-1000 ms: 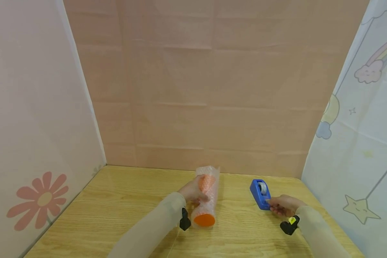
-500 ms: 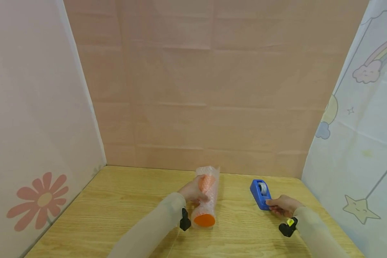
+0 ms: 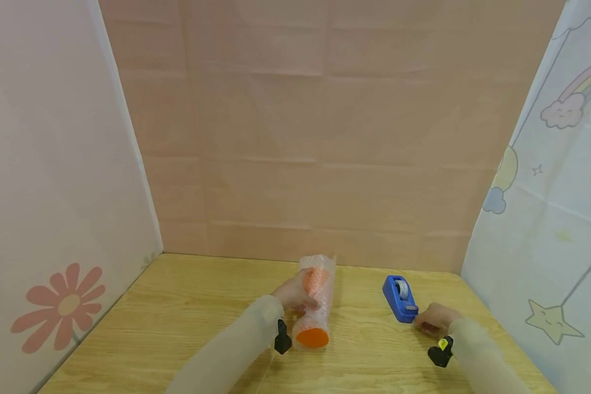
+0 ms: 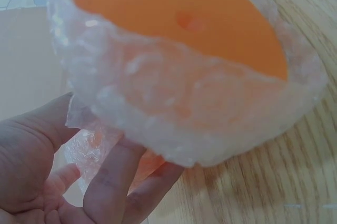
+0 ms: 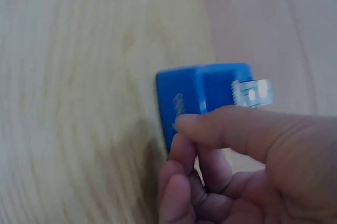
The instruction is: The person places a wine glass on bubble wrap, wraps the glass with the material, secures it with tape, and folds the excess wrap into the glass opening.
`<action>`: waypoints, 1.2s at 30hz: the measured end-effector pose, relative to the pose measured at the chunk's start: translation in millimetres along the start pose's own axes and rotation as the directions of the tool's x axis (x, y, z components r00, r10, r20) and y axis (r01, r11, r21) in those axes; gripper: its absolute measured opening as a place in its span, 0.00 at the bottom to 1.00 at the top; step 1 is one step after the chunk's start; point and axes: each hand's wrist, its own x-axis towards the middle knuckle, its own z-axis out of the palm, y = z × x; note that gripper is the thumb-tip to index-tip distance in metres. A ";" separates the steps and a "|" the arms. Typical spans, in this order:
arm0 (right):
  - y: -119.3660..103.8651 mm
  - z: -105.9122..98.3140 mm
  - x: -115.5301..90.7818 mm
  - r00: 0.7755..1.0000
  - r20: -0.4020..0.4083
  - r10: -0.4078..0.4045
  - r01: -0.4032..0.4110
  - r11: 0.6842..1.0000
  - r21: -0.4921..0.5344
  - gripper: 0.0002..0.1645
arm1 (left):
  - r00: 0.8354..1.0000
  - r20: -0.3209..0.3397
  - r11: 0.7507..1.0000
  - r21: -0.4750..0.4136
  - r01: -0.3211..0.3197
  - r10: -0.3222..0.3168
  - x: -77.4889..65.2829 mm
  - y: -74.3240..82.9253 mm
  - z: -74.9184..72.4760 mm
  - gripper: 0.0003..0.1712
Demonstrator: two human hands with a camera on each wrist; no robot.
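Observation:
Near the middle of the table lies an orange object (image 3: 312, 337) with a flat round end, swathed in clear bubble wrap (image 4: 158, 98). Its kind is hidden by the wrap. My left hand (image 3: 295, 291) grips its narrower middle from the left, the fingers curled round it in the left wrist view. To the right stands a blue tape dispenser (image 3: 398, 300) with a roll of tape (image 3: 401, 289). A short tape end (image 5: 258, 92) sits on its toothed cutter. My right hand (image 3: 437, 319) is close by its front, thumb and forefinger pressed together; whether clear tape lies between them is unclear.
The wooden table (image 3: 202, 290) meets a tan back sheet (image 3: 261, 164). A pale panel with a flower print (image 3: 64, 306) rises on the left, and another with a star and rainbow print (image 3: 551, 320) on the right.
My right hand has drawn slightly right and down from the dispenser's cutter, which its fingers covered half a second ago. The left hand and the wrapped object have stayed in place.

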 end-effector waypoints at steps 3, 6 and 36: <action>0.8 -2.8 -2.4 0.999 0.037 -0.011 0.011 1.000 -0.010 0.09 | 1.000 0.009 1.000 -0.002 -0.014 0.014 -1.9 1.5 -0.1 0.55; -5.2 -4.7 -4.4 0.996 0.090 -0.025 0.031 0.997 -0.068 0.11 | 1.000 0.010 1.000 -0.002 -0.019 0.019 -3.2 2.5 -0.6 0.55; -120.1 100.6 23.8 0.938 0.028 -0.346 0.303 0.856 0.420 0.16 | 1.000 0.011 1.000 -0.004 -0.001 0.001 4.4 -1.2 -1.0 0.56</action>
